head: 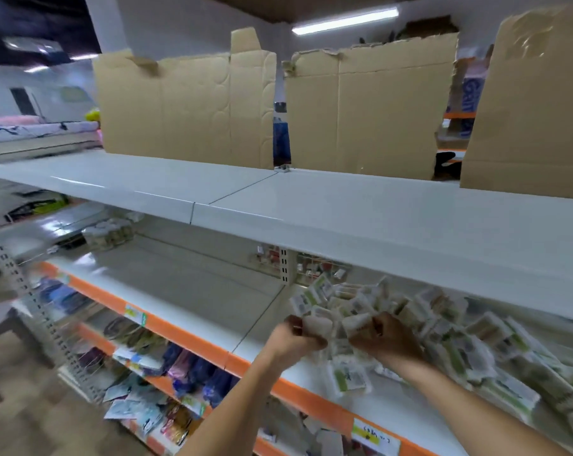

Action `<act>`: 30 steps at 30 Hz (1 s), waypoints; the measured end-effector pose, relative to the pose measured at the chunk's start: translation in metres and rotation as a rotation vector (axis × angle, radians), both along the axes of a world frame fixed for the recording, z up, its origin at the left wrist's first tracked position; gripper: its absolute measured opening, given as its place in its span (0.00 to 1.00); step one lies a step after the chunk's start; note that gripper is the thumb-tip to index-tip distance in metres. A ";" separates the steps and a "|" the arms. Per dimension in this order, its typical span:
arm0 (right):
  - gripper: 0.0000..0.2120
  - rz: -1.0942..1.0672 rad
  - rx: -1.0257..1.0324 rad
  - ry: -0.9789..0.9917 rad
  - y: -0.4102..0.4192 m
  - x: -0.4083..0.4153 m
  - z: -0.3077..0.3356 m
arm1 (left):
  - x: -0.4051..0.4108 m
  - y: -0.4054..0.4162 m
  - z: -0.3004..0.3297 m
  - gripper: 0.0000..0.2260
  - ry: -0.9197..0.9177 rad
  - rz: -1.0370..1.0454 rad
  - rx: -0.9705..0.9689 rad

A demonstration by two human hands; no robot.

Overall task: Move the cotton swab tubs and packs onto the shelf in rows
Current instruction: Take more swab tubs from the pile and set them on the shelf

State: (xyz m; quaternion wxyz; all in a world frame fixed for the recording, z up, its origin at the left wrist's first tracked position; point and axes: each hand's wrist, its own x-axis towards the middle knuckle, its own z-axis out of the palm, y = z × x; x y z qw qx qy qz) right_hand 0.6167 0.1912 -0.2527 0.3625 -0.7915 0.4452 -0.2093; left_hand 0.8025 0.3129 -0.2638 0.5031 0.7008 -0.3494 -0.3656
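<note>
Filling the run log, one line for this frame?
left hand: holds pack | right hand: holds pack | packs: heaped on shelf | rows: not formed

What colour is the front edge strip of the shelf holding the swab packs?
Orange front edge strip, clearest in the head view.

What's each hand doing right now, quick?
Left hand: fingers curled round a swab pack.
Right hand: fingers curled round another pack, at the pile.
</note>
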 end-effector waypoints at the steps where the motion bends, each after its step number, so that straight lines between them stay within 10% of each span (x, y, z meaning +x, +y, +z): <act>1: 0.18 0.035 0.023 0.009 0.005 0.008 0.000 | 0.006 0.009 -0.001 0.10 -0.013 0.035 0.019; 8: 0.23 0.218 0.137 0.004 0.043 0.069 -0.006 | 0.047 0.067 -0.008 0.25 -0.138 0.233 0.138; 30: 0.17 0.484 0.015 0.014 0.166 0.310 -0.018 | 0.227 0.236 0.000 0.19 -0.200 0.546 0.181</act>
